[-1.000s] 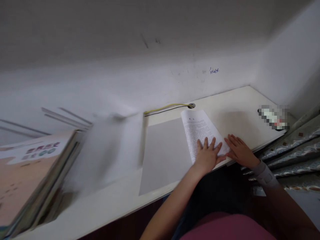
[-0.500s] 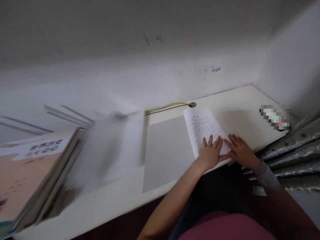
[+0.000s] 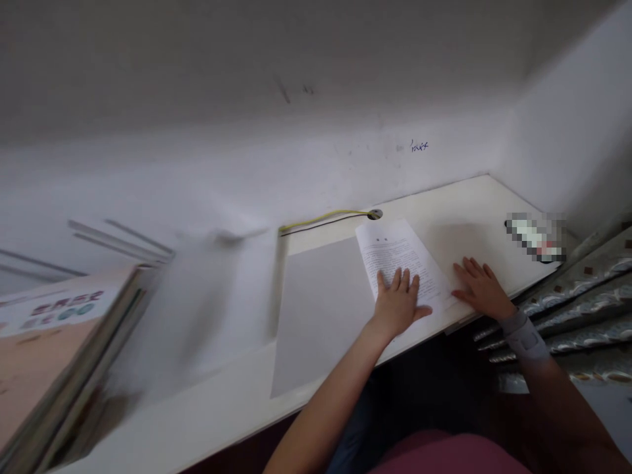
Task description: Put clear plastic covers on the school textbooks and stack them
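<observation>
The fingers of the left hand (image 3: 397, 280) are spread apart and lie flat on the bottom part of the papers. They press down and do not pinch. The fingers of the right hand (image 3: 474, 271) are spread a little too. They lie flat on the desk, just beside the right edge of the papers, and they do not pinch anything. I cannot tell if the right thumb touches the paper.

The left hand (image 3: 397, 308) is on top of a small stack of printed papers (image 3: 397, 260). The right hand (image 3: 481, 289) is next to it. The top page has a short title and lots of tiny lines of words, too small to read. The papers lie near the front edge of a white desk (image 3: 469, 224), a bit tilted.

A flat grey sheet (image 3: 316, 316) lies just left of the papers, touching them. Behind them, a yellow cable (image 3: 320, 222) runs to a round hole (image 3: 375, 214) in the desk. A thick pile of books (image 3: 54, 362) sits far to the left. A blurry thing (image 3: 536, 237) lies at the far right of the desk. The right wrist has a pale band (image 3: 524, 339) around it.
</observation>
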Demonstrator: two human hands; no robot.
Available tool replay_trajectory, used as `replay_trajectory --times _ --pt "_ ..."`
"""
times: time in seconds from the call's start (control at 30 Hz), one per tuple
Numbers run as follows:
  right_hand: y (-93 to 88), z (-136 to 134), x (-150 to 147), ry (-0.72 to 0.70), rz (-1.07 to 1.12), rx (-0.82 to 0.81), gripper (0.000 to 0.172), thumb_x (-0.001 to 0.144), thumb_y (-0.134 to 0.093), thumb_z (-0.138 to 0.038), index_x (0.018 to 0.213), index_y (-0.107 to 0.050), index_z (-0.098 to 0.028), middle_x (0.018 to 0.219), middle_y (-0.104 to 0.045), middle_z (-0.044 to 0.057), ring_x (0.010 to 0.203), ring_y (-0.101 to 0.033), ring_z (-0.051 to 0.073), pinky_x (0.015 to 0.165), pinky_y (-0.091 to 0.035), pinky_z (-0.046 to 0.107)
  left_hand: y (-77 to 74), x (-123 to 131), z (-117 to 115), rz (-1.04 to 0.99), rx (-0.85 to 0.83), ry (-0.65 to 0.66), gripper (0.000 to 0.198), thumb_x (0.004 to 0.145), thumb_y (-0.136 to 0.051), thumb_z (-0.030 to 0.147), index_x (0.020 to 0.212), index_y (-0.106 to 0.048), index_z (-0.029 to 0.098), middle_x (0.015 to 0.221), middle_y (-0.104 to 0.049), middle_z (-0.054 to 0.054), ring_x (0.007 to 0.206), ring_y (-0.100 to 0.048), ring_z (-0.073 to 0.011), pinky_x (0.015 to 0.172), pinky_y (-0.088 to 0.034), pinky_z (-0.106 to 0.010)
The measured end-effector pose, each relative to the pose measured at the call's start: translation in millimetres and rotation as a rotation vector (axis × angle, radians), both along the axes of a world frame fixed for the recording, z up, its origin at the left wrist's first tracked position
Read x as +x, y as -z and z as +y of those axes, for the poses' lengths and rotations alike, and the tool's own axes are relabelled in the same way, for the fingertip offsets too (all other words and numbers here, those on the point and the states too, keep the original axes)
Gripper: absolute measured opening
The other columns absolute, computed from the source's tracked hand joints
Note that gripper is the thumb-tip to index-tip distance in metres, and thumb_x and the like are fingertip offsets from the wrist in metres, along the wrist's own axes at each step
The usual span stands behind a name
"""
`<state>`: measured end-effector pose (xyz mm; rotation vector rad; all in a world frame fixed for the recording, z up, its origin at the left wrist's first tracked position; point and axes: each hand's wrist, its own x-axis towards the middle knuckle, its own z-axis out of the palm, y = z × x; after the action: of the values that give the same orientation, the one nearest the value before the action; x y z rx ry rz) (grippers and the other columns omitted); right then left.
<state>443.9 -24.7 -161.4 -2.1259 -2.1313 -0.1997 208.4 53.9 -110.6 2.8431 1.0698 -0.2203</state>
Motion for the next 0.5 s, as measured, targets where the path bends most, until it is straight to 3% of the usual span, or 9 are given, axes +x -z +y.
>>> replay_trajectory --times 0.5 --pt "-2.1 -0.6 -2.6 -0.001 0.021 0.020 0.065 0.087 -0.039 -0.059 0.134 -0.044 -0.015 0.142 -0.039 0.020 0.132 -0.034 0.032 0.103 -0.029 0.051 3.7 5.1 3.4 -0.029 -0.059 0.110 0.079 0.083 -0.032 0.068 0.145 -0.023 0.019 0.151 -0.022 -0.014 0.139 -0.018 -0.0333 0.106 -0.004 -0.066"
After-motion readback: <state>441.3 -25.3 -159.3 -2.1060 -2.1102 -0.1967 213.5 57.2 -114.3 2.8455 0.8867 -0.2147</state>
